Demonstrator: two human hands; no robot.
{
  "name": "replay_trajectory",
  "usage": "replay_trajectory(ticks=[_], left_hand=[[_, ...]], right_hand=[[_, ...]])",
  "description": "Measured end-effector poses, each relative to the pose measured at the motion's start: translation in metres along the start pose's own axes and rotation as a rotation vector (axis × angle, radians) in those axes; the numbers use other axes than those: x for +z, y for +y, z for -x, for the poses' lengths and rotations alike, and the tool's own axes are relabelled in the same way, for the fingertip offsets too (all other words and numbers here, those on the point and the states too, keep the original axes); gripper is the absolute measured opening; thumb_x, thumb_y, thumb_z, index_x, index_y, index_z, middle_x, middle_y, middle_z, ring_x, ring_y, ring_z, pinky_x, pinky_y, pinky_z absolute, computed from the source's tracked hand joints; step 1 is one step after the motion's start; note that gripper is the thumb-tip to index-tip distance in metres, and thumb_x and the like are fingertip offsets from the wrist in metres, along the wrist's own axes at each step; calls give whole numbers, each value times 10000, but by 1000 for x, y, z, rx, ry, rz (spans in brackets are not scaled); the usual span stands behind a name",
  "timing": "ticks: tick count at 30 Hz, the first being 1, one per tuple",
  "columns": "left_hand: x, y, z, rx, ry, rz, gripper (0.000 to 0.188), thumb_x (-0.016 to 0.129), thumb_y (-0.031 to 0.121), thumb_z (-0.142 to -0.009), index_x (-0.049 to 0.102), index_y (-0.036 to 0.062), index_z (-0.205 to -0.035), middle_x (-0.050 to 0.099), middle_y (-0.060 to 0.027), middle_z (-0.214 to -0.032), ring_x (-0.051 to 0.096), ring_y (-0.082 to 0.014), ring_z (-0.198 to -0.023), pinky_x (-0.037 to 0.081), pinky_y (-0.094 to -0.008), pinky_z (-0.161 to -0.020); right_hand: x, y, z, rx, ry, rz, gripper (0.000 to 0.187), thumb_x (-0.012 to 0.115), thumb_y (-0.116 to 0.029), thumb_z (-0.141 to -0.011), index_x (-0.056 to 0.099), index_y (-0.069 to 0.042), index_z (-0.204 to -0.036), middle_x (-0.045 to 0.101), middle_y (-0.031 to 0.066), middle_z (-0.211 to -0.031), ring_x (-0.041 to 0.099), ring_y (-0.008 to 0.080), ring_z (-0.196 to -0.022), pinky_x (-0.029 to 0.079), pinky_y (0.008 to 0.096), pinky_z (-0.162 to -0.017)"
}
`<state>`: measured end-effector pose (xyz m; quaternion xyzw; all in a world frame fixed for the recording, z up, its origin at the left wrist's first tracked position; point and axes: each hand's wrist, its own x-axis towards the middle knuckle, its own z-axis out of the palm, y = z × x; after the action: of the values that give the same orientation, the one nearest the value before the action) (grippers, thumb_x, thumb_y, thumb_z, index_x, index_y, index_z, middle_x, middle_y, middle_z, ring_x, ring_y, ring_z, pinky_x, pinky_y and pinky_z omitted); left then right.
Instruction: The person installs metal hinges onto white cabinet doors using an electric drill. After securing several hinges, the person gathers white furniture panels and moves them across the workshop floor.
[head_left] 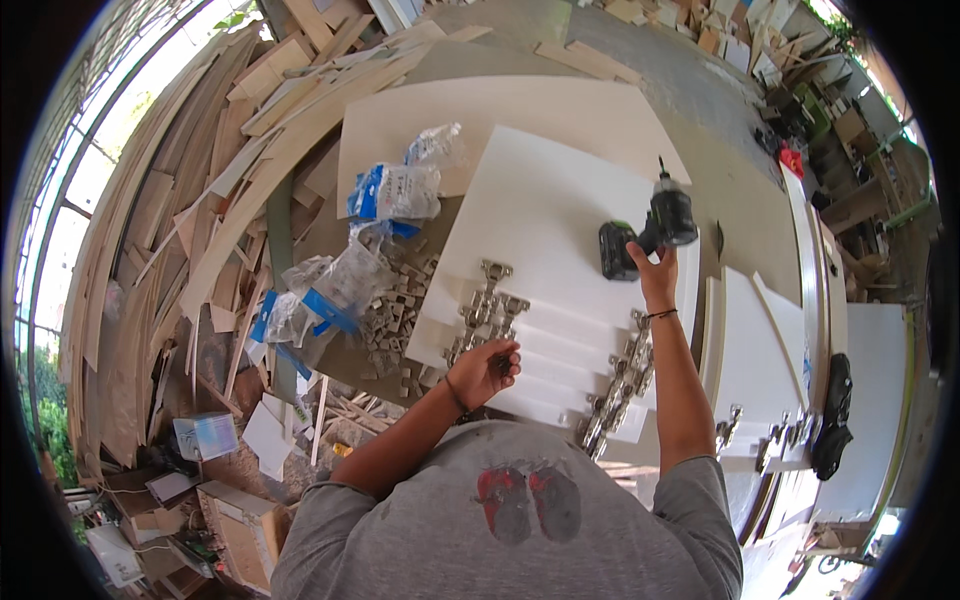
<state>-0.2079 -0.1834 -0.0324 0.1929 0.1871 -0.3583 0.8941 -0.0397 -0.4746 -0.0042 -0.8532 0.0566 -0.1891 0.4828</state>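
Note:
My right hand [655, 277] grips a black cordless drill [673, 214] by its handle. The drill lies over the right part of a white panel [550, 200], its bit pointing away from me. My left hand [484, 373] is closed near the panel's front left edge; something dark shows between its fingers, too small to name. Just beyond that hand is a row of metal cabinet hinges [488, 308]. A second row of hinges [622, 385] runs along the right side of the stacked white panels, beside my right forearm.
Left of the panels lie a heap of small metal pieces [393, 318] and clear plastic bags [400, 192] with blue labels. Long boards [190, 170] are piled at the left. At the right, more white panels [757, 335] carry a few hinges [775, 440].

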Motion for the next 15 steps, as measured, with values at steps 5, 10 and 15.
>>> replay_trajectory(ticks=[5, 10, 15], left_hand=[[-18, 10, 18, 124, 34, 37, 116, 454, 144, -875, 523, 71, -933, 530, -21, -823, 506, -132, -698, 414, -237, -605], [-28, 8, 15, 205, 39, 50, 149, 456, 192, -900, 498, 75, -982, 575, -38, -839, 518, -111, -669, 421, -229, -579], [-21, 15, 12, 253, 79, 109, 192, 470, 218, -902, 495, 72, -1024, 601, -65, -900, 510, -99, -642, 414, -219, -550]], right_hand=[[25, -3, -31, -25, 135, -299, 243, 720, -189, -725, 603, 10, -799, 613, 49, -733, 552, 133, -657, 444, 286, -648], [30, 1, -14, -84, 258, -259, 173, 708, -95, -720, 609, 2, -823, 621, 43, -770, 561, 135, -683, 459, 281, -675], [11, -64, 69, -140, 34, -286, 194, 697, -107, -767, 615, -15, -917, 612, 17, -861, 546, 109, -753, 457, 268, -692]])
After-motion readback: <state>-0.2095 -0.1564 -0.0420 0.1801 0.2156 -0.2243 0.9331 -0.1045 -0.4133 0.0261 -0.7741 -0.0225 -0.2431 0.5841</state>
